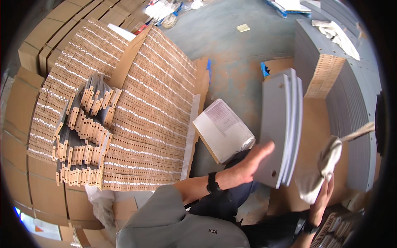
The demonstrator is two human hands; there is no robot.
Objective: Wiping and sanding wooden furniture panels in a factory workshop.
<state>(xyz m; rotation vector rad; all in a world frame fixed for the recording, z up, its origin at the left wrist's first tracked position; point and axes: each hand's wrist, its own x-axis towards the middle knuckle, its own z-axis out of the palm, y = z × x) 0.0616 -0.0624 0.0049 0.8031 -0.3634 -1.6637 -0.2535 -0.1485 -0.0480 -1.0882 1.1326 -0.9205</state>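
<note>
My left hand (244,168), a dark band on its wrist, presses against a small upright stack of grey flat panels (275,124). Its thumb lies along the near face, while the other fingers are hidden. Lower right, my right hand (323,196) has its fingers close together on a blurred white cloth (326,163), with a twisted end trailing to the right. Between the panels and the big stack at left lies a white-topped package (225,130).
A large block of tightly packed brown-edged boards (151,103) fills the left, with loose boards (87,136) on top. Cardboard boxes (45,177) stand behind it. At right are taller grey panels (351,103) on cardboard, with another white cloth (339,37) on top.
</note>
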